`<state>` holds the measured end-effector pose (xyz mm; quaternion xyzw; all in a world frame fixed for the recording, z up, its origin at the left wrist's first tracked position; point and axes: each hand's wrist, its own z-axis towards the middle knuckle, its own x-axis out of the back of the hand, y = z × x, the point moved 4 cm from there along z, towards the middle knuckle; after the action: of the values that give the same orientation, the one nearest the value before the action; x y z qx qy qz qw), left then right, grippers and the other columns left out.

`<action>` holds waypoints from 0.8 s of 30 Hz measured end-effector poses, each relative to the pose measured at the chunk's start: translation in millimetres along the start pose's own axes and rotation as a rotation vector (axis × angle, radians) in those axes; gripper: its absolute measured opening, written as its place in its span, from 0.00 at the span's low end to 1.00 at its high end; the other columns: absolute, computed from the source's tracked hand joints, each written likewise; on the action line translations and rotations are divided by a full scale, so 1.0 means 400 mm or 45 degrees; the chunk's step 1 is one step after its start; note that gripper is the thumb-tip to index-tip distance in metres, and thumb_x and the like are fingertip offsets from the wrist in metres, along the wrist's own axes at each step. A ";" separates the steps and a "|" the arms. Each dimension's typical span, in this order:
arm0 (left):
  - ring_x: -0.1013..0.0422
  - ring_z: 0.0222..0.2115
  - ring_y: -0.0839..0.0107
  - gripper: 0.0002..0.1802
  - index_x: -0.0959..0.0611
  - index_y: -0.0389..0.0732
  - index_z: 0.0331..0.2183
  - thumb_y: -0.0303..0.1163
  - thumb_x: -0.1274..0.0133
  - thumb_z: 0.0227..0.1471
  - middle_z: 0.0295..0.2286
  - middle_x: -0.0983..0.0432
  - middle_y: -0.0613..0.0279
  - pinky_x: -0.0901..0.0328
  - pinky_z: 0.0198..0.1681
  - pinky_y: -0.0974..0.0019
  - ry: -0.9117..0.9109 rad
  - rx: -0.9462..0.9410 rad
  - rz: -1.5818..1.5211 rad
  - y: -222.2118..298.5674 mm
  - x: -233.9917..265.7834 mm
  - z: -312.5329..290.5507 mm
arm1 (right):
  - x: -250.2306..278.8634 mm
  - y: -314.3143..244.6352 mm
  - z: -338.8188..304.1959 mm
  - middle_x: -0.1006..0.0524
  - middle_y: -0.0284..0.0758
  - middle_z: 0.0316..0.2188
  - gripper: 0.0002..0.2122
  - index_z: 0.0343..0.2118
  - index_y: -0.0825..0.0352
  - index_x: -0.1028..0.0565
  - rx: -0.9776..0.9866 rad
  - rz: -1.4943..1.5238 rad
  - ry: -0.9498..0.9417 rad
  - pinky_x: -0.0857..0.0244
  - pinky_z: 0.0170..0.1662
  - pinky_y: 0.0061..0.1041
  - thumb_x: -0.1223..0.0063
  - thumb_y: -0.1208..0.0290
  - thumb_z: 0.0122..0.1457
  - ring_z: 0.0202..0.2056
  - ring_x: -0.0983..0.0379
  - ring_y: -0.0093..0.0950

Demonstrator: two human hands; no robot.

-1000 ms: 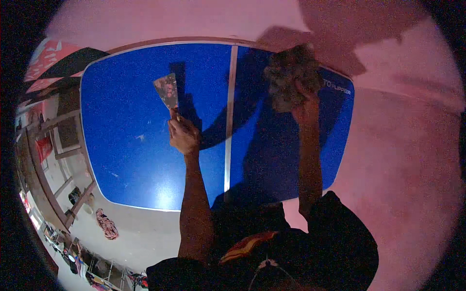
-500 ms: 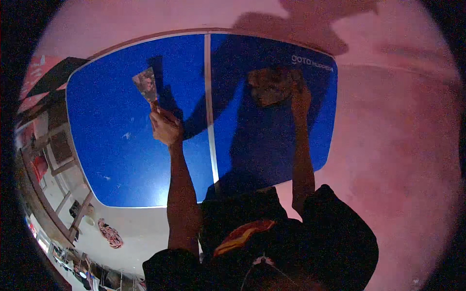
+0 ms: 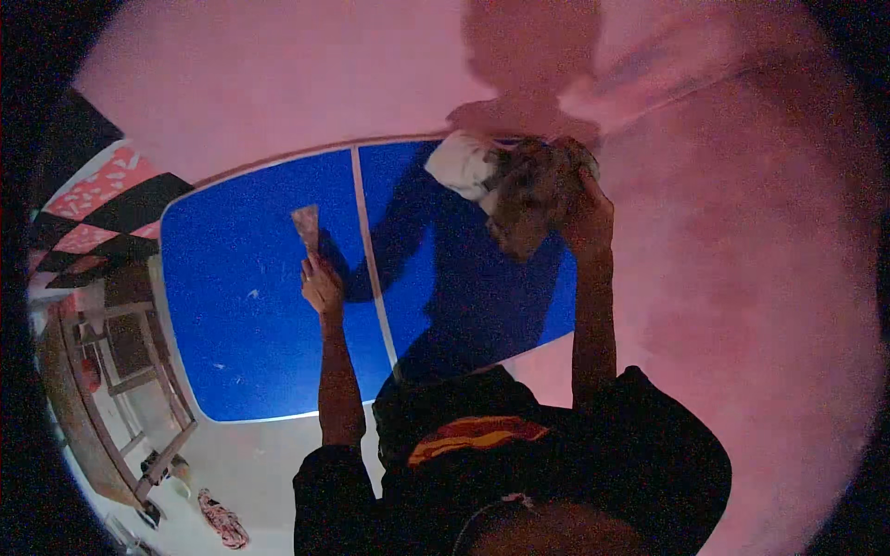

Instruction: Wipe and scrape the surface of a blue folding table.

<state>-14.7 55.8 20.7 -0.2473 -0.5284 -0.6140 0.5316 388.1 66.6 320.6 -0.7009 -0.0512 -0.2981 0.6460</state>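
Near: dark shirt at the bottom, both forearms reaching up to a blue panel set in a pink wall. Left hand: grip closed on the handle of a scraper, blade up and lying on or right at the blue, just left of the pale seam that splits the panel. Right hand: grip closed on a bunched rag, fingers wrapped over it, pressed to the panel's top right corner where blue meets pink; a whitish patch sits just left of the rag, can't tell whether it's more cloth or filler. Small pale specks are scattered over the left half of the blue. Far left: a wooden frame and a striped cloth on the floor. Risks: blade edge tilted into the panel would gouge the blue coat; catching the seam would chip it; rag straying over the corner would smear onto the pink wall; both arms are at full stretch, so control is weak.
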 end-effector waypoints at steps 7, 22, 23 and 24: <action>0.34 0.42 0.50 0.33 0.34 0.42 0.55 0.48 0.51 0.51 0.44 0.33 0.51 0.38 0.42 0.47 -0.397 0.307 -0.395 0.243 0.193 -0.075 | 0.025 -0.213 -0.073 0.31 0.38 0.51 0.20 0.55 0.70 0.37 0.098 1.330 -0.314 0.39 0.54 0.31 0.59 0.65 0.63 0.50 0.33 0.33; 0.32 0.42 0.72 0.24 0.27 0.40 0.47 0.48 0.53 0.56 0.41 0.28 0.62 0.35 0.43 0.64 -0.368 0.264 -2.163 0.316 0.838 -0.222 | -0.003 -0.235 -0.384 0.26 0.33 0.41 0.13 0.46 0.66 0.30 0.363 0.900 -0.653 0.36 0.49 0.26 0.53 0.69 0.59 0.44 0.30 0.26; 0.34 0.38 0.73 0.21 0.25 0.42 0.42 0.48 0.54 0.57 0.36 0.28 0.65 0.37 0.40 0.64 -0.380 0.333 -1.856 0.272 0.875 -0.213 | -0.021 -0.209 -0.394 0.26 0.32 0.41 0.14 0.45 0.65 0.29 0.286 0.842 -0.696 0.35 0.46 0.26 0.51 0.66 0.58 0.43 0.30 0.25; 0.36 0.33 0.74 0.19 0.24 0.44 0.38 0.49 0.56 0.58 0.32 0.29 0.68 0.38 0.37 0.65 -0.415 0.398 -1.552 0.232 0.912 -0.208 | -0.036 -0.192 -0.410 0.26 0.32 0.41 0.14 0.45 0.65 0.29 0.319 0.875 -0.746 0.35 0.46 0.26 0.51 0.66 0.58 0.43 0.30 0.25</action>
<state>-22.4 -151.2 345.7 0.0872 -0.7310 -0.6761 0.0308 283.7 -70.1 378.8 -0.6484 -0.0319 0.1520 0.7453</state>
